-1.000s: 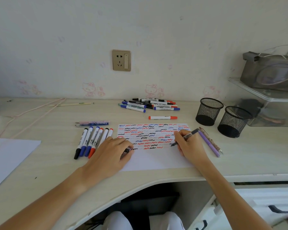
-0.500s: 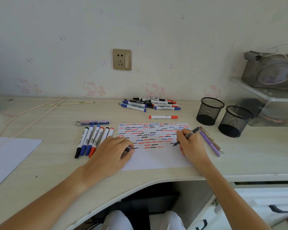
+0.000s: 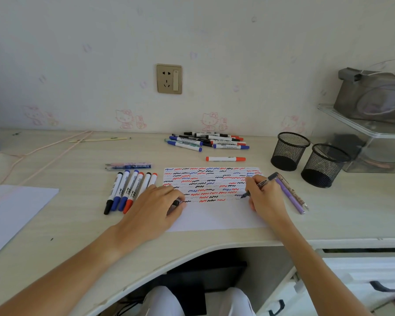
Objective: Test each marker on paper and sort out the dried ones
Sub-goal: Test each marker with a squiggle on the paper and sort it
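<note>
- The right hand (image 3: 263,197) grips a dark marker (image 3: 258,185) between thumb and fingers, tip down on the right part of the paper (image 3: 214,215), at the end of the lowest row of squiggles.
- The left hand (image 3: 153,208) rests on the paper's left edge, its fingers curled round a small dark cap (image 3: 176,203), of which only the end shows.
- The paper lies near the desk's (image 3: 78,224) front edge, its upper half filled with red, blue and black wavy lines, its lower part blank.
- Six capped markers (image 3: 129,192) lie side by side just left of the paper, partly under the left hand.
- A pile of markers (image 3: 205,141) sits at the desk's back edge by the wall; one red marker (image 3: 225,158) lies alone between the pile and the paper.
- Two pens (image 3: 291,195), one purple, lie just right of the right hand.
- Two black mesh cups (image 3: 306,158) stand toward the desk's right side, touching or nearly so.
- A second white sheet (image 3: 14,208) lies at the left edge.
</note>
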